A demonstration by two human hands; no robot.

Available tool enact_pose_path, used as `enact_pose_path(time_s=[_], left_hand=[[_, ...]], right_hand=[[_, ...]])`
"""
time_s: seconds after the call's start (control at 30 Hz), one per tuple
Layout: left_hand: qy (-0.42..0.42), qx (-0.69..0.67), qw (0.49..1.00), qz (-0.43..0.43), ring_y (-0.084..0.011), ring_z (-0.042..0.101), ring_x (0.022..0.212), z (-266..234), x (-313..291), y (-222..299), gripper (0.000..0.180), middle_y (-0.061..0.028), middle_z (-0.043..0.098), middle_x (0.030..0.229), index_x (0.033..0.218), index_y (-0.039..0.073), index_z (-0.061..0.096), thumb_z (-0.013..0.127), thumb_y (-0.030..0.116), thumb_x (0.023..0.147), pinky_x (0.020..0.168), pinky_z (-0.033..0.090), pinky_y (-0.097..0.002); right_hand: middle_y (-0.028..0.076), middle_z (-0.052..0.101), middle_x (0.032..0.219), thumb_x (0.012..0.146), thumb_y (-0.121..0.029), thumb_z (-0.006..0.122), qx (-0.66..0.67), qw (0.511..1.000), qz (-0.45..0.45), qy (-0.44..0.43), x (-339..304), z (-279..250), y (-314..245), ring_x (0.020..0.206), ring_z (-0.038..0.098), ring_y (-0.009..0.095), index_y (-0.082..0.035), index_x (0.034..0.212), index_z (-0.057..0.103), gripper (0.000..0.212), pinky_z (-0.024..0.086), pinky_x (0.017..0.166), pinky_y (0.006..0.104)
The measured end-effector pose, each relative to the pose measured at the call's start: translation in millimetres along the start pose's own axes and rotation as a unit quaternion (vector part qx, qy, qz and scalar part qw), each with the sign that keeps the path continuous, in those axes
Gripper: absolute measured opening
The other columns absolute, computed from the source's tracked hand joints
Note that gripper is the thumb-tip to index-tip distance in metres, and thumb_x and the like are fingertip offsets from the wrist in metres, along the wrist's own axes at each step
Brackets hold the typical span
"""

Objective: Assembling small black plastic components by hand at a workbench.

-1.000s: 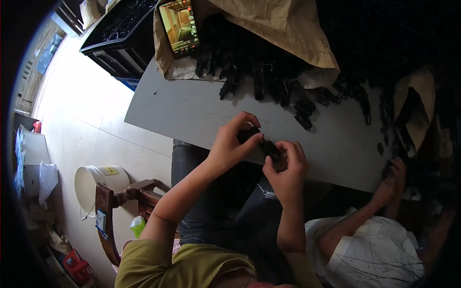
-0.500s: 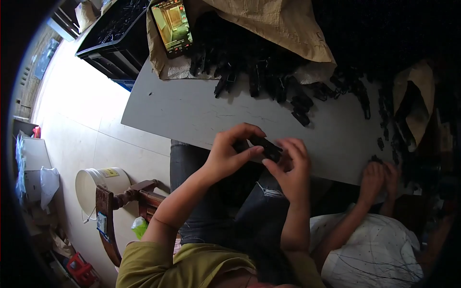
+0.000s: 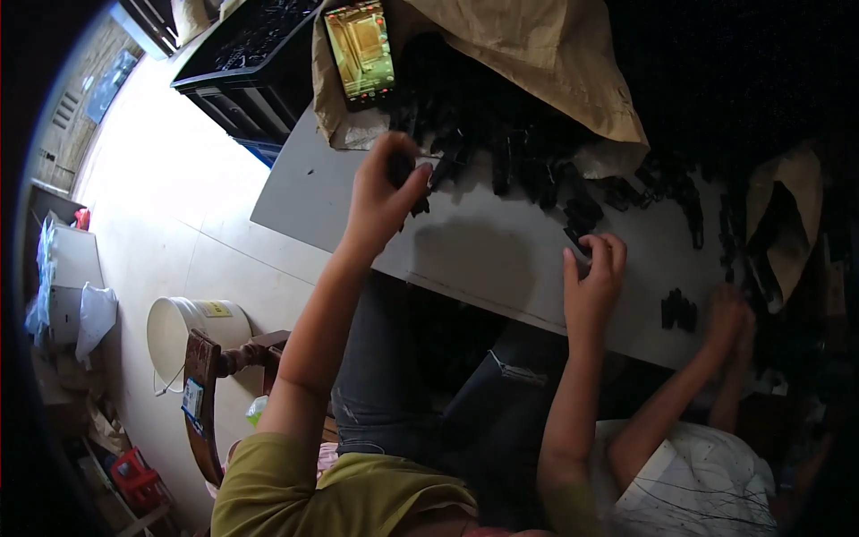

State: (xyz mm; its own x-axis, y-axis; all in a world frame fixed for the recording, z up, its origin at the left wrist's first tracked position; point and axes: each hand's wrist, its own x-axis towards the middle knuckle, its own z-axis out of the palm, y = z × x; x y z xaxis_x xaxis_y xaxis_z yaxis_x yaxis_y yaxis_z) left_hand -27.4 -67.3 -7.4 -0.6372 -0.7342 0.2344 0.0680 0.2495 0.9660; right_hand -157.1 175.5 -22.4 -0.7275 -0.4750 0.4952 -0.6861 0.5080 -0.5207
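My left hand is raised at the near left edge of a pile of black plastic parts, its fingers curled round a dark piece that they mostly hide. The held thing looks like a black plastic part. Further right, my right hand is at the table, thumb and fingers apart and curved. Between them lies the end of a black part at the pile's near edge; whether the fingertips press on it is hard to see.
Brown paper sacking covers part of the pile, with a lit phone leaning on it. A black crate stands beyond the grey table. To the right, another person's hands are near several black parts. A bucket and wooden chair are at left.
My hands were together over the table's near edge, handling a black part. They have separated: the left moved away to the pile's left edge, the right to the pile's near parts.
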Motion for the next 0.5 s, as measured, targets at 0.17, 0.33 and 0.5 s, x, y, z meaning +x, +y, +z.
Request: enact_pose_path(time_s=[0.17, 0.33, 0.5], left_hand=[[-0.06, 0.379, 0.918, 0.102, -0.0294, 0.061, 0.076, 9.6, 23.8, 2.2, 0.018, -0.0106, 0.058, 0.087, 0.093, 0.008, 0.061, 0.065, 0.011, 0.076, 0.064, 0.049, -0.0385], [-0.107, 0.5, 0.856, 0.075, -0.0323, 0.063, 0.081, 10.2, 28.0, 8.4, 0.017, -0.0103, 0.061, 0.093, 0.091, 0.008, 0.062, 0.064, 0.011, 0.074, 0.063, 0.05, -0.042], [-0.099, 0.533, 0.836, 0.083, -0.0288, 0.065, 0.074, -3.1, 12.8, 22.8, 0.015, -0.0116, 0.062, 0.082, 0.09, 0.006, 0.062, 0.06, 0.007, 0.075, 0.059, 0.05, -0.0406]], right_hand=[[0.01, 0.051, 0.108, 0.081, -0.004, 0.065, -0.027, 0.997, 0.029, -0.067, -5.3, 6.6, -2.3, 0.087, 0.06, 0.022, -0.003, 0.102, 0.055, 0.023, 0.05, 0.071, 0.032], [0.01, 0.051, 0.106, 0.08, -0.003, 0.064, -0.01, 0.996, 0.018, -0.088, -11.2, -3.1, -12.4, 0.087, 0.06, 0.023, -0.001, 0.099, 0.053, 0.022, 0.051, 0.071, 0.0342], [0.011, 0.053, 0.101, 0.076, -0.002, 0.064, -0.048, 0.99, 0.016, -0.134, -10.5, -10.5, -12.0, 0.086, 0.06, 0.025, 0.0, 0.101, 0.053, 0.027, 0.051, 0.071, 0.0345]])
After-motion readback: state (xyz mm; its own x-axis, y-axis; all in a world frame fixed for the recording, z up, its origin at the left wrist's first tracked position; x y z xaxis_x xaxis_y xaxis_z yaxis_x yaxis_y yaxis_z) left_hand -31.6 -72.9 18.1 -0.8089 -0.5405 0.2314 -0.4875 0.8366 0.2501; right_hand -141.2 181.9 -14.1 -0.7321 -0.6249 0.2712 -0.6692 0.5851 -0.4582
